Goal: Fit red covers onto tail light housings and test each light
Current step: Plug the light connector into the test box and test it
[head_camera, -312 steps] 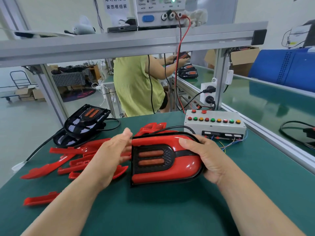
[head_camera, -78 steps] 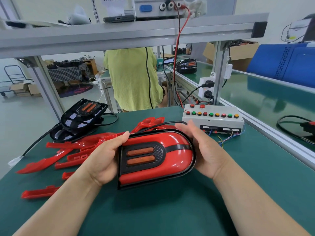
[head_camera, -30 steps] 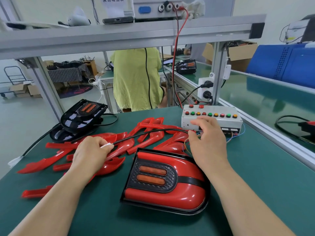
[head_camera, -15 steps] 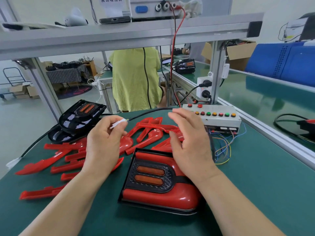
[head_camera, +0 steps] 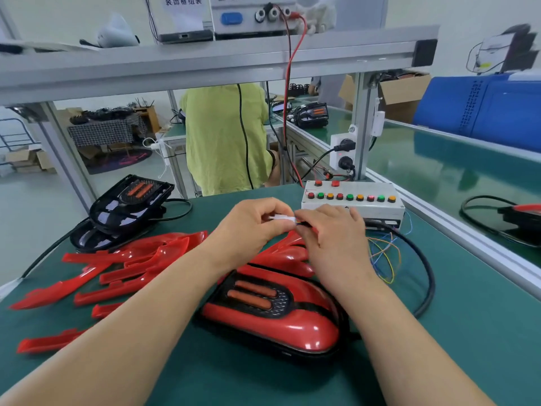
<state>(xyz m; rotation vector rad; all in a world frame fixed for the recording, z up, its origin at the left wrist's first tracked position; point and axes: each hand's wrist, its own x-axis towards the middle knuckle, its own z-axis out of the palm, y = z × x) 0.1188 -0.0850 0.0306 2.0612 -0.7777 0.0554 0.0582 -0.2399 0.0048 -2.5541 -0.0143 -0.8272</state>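
Nearest, at the centre of the green bench mat [head_camera: 439, 361], lies the finished tail light [head_camera: 269, 317]: a glossy red cover fitted on a black housing, with two orange lamp bars in a dark mesh panel. It lies flat, under and between the person's forearms, and neither hand touches it.

To its left, loose glossy red plastic covers [head_camera: 131, 268] lie scattered in an overlapping heap.

Above the light, both hands meet. The left hand [head_camera: 251, 227] has its fingers curled and pinches a small white plastic connector [head_camera: 281, 218] between thumb and fingertips. The right hand [head_camera: 333, 232], fingers also curled, pinches a small dark plug [head_camera: 303, 224] against the connector's right end; whether the two are mated cannot be told.

To the right, a thick black cable [head_camera: 424, 268] loops over the mat, with thin coloured wires [head_camera: 383, 256] inside the loop.

Farther off, right of centre, stands a white test box [head_camera: 351, 205] with a row of red, green and amber buttons. At the far left, bare black tail light housings [head_camera: 128, 203] are stacked.

Beyond the bench a person in a yellow-green shirt [head_camera: 222, 139] faces away. A red lead [head_camera: 292, 83] hangs from a grey power supply [head_camera: 248, 16] on the aluminium shelf [head_camera: 175, 65].
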